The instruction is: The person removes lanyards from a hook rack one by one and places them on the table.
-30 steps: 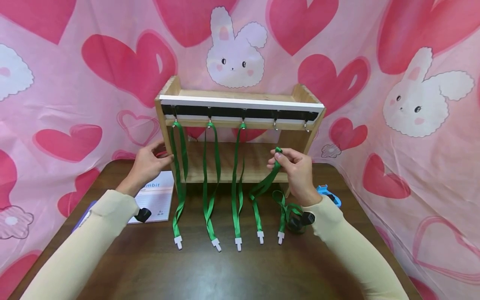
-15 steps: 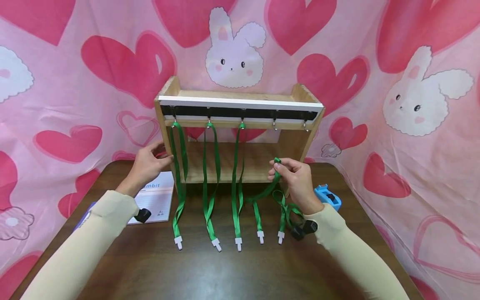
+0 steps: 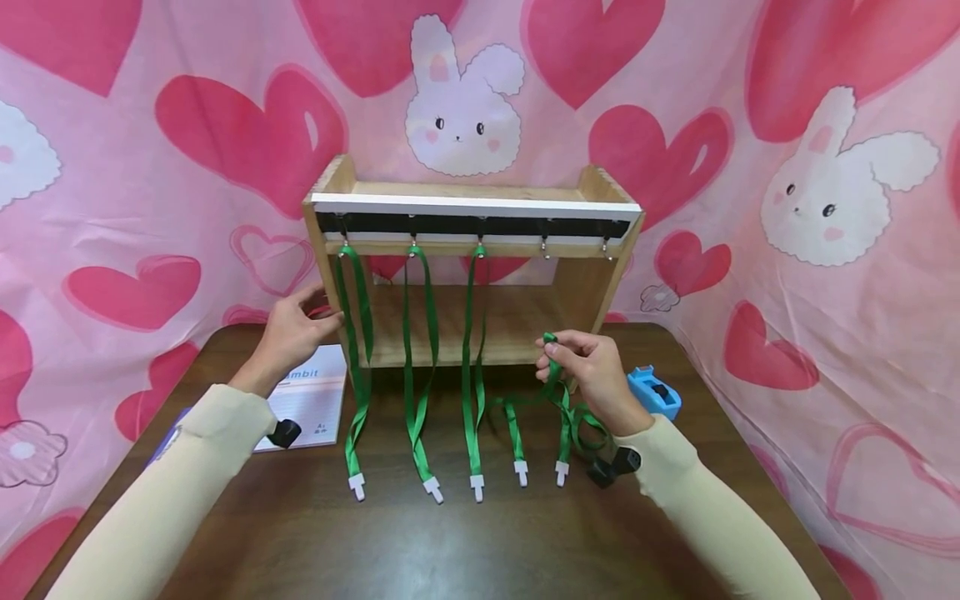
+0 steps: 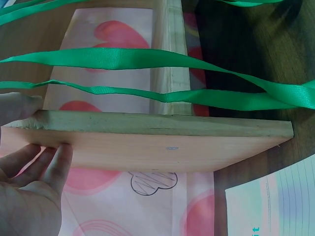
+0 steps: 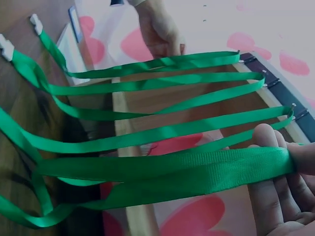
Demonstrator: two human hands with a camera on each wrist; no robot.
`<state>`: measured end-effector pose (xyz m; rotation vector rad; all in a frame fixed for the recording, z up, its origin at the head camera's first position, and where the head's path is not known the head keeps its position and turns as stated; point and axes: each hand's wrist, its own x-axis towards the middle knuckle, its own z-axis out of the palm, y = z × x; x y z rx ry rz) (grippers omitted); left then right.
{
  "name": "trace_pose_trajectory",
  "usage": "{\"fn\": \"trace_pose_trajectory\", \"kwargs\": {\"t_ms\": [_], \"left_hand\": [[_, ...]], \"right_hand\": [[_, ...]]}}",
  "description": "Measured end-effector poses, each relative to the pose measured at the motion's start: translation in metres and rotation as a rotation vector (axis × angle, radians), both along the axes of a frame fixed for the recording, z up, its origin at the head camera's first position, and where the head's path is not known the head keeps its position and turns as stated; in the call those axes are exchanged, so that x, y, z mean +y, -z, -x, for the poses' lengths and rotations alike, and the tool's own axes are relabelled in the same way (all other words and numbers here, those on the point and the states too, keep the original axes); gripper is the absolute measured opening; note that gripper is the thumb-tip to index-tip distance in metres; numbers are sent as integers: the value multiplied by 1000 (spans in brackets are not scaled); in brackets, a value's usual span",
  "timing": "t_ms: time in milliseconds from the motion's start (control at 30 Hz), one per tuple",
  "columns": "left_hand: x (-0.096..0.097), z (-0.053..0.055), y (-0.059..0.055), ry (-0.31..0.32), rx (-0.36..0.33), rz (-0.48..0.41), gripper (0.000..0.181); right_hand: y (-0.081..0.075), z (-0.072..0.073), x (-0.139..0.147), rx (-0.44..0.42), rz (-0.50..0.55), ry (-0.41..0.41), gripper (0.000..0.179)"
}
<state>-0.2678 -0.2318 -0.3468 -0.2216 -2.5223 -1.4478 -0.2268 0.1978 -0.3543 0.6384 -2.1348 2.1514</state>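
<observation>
Near the table, in front of the wooden shelf (image 3: 581, 292), my right hand (image 3: 592, 367) pinches the looped top of a green lanyard (image 5: 211, 172) between thumb and fingers. That lanyard's strap trails down to a white clip (image 3: 521, 475) on the table. My left hand (image 3: 292, 329) grips the shelf's left side panel (image 4: 147, 125), thumb at its front edge and fingers on the outer face. From the three left hooks hang more green lanyards (image 3: 431, 317), their clips on the table. The two right hooks (image 3: 546, 250) are bare. Another lanyard (image 3: 564, 429) lies bunched below my right hand.
A lined notepad (image 3: 315, 408) lies left of the shelf, with a purple edge (image 3: 167, 433) beside it. To the right stands a small blue object (image 3: 655, 392) resembling a tape dispenser. A pink heart-patterned cloth (image 3: 247, 142) hangs behind and around the dark table (image 3: 420, 550).
My right hand has moved down with the lanyard's loop, from just under the fourth hook toward the table, and the strap has slackened. My left hand stays on the side panel.
</observation>
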Motion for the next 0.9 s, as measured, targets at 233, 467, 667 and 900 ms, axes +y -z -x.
{"fn": "trace_pose_trajectory", "kwargs": {"t_ms": [233, 467, 667, 900], "left_hand": [[-1, -2, 1, -2, -1, 8, 60], [-1, -2, -1, 8, 1, 4, 61], [-1, -1, -1, 10, 3, -8, 62], [-2, 0, 0, 9, 3, -13, 62]], "right_hand": [[16, 3, -3, -33, -206, 11, 33], [38, 7, -9, -116, -251, 15, 31], [62, 15, -15, -132, -294, 90, 25], [89, 22, -22, -192, -211, 191, 22]]}}
